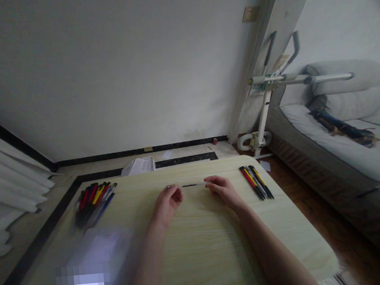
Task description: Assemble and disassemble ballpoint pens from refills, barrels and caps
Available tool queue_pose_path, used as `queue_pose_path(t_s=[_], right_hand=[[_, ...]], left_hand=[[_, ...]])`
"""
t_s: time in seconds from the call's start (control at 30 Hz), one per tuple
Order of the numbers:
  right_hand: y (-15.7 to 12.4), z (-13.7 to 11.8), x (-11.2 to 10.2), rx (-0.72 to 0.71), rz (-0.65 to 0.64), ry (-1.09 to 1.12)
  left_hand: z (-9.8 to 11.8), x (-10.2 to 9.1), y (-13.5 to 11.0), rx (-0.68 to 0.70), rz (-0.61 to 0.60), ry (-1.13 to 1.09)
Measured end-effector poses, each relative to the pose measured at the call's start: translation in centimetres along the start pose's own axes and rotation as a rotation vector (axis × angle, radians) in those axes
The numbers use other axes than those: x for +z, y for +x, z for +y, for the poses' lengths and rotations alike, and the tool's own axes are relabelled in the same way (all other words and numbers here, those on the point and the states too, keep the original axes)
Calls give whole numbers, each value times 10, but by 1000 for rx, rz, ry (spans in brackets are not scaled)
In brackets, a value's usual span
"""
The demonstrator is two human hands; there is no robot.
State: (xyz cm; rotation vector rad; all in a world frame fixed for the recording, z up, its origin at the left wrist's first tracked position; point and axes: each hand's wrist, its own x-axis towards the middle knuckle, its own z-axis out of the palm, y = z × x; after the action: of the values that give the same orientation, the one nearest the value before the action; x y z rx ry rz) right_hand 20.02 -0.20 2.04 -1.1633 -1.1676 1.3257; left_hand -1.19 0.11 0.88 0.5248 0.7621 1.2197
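Your left hand (171, 199): thumb and index finger pinching the left part of a thin, straight, clear-and-dark pen-like stick (189, 185), a bit of it poking out past the thumb; other fingers curled in. Your right hand (222, 188): thumb and fingertips pinching the stick's right end. Stick runs roughly level between your two hands, near the far edge of the pale wood-grain table with rounded corners (199, 243). Too small to tell exact type.

To the left of your left hand, well apart: a loose heap of red, yellow, black, blue and clear pens (97, 199), lower part blurred. To the right of your right hand, near the table's right edge: a small row of red, yellow, grey and black pens (256, 182), lying slanted side by side. Near-left on the table: a pale translucent sheet-like item (101, 245), blurred and partly pixelated.

Beyond the table: plain white wall (121, 77), white curtain (6, 176) at left, white metal exercise stand (264, 114) and light-grey cushioned sofa (350, 110) at right.
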Motion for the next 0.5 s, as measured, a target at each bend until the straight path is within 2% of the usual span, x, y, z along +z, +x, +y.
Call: queue_pose_path(t_s=[0.3, 0.5], right_hand=[[1, 1, 1, -4, -38, 47], [0, 0, 2, 7, -39, 51]], left_hand=[[1, 2, -1, -13, 20, 15], [-1, 4, -1, 27, 9, 45]])
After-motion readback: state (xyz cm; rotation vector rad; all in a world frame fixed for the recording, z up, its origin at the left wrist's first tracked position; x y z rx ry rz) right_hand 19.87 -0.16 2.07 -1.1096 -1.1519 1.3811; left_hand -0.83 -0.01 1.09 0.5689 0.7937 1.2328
